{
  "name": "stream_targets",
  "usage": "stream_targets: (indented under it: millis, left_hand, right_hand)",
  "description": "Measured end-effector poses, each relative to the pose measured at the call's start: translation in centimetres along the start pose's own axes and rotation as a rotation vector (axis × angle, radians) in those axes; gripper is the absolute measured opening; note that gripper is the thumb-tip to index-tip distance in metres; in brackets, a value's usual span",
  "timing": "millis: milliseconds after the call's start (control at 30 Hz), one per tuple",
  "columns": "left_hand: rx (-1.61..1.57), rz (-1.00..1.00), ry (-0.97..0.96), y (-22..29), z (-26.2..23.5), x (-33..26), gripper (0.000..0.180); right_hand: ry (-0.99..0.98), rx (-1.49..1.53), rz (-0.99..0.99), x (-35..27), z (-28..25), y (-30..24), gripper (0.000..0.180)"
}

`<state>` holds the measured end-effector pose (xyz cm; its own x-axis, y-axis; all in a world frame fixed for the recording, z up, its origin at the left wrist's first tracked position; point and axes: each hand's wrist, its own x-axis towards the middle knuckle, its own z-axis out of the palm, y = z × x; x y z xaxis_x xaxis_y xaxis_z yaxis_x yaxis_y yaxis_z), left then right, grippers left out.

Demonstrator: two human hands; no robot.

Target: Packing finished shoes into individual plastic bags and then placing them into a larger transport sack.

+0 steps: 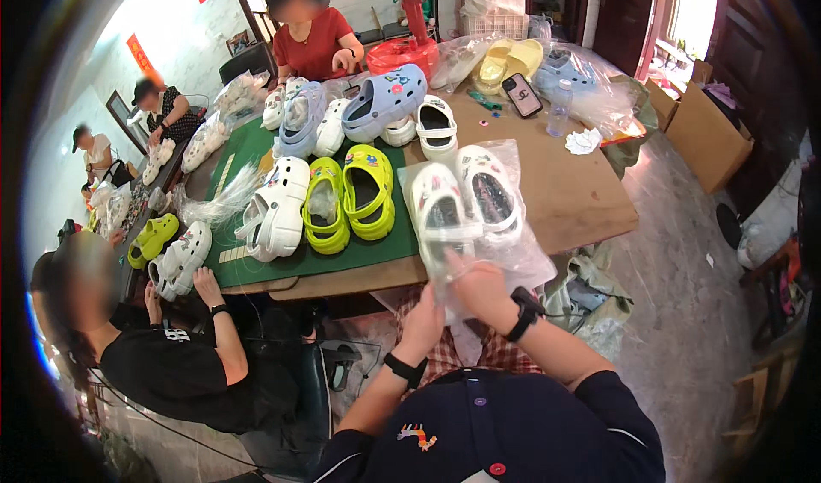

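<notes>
A pair of white clogs [489, 192] with small charms lies inside a clear plastic bag [532, 265] at the table's front edge. My left hand [422, 319] is closed on the near left edge of the bag. Beside it, my right hand [481, 288] is at the bag's near end, close to the heels of the clogs, its fingers blurred by the plastic. Left of the bag stand two lime-green clogs [369, 194] and a white clog [278, 205] on a green cutting mat [355, 265]. Blue clogs [385, 103] and more white clogs [439, 126] stand behind them.
A pink-backed phone [522, 96], a plastic bottle [559, 108], crumpled tissue [583, 141] and yellow clogs [510, 60] lie on the brown table [590, 197]. A person in black [171, 372] works at my left; another in red [312, 55] sits opposite. Cardboard boxes [701, 128] stand right.
</notes>
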<state>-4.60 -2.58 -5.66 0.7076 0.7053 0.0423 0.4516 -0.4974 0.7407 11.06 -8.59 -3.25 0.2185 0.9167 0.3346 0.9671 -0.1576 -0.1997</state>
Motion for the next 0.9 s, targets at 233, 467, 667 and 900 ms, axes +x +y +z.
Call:
stream_targets:
  millis: [233,467,667,900]
  left_hand:
    - [0.147,0.103,-0.025,-1.5,-1.7,-1.0,0.053]
    - [0.283,0.276,0.404,0.2,-2.8,-1.4,0.075]
    - [0.352,0.338,0.321,3.3,-2.7,0.6,0.059]
    - [0.424,0.463,0.038,-0.3,-2.7,-1.6,0.048]
  right_hand:
    - [-0.031,0.224,0.263,1.2,-1.4,0.5,0.054]
    - [0.355,0.288,0.004,-4.0,-5.4,0.5,0.036]
    - [0.484,-0.192,0.366,-3.0,-7.0,8.0,0.026]
    - [-0.168,0.329,0.559,-10.5,-7.8,10.6,0.031]
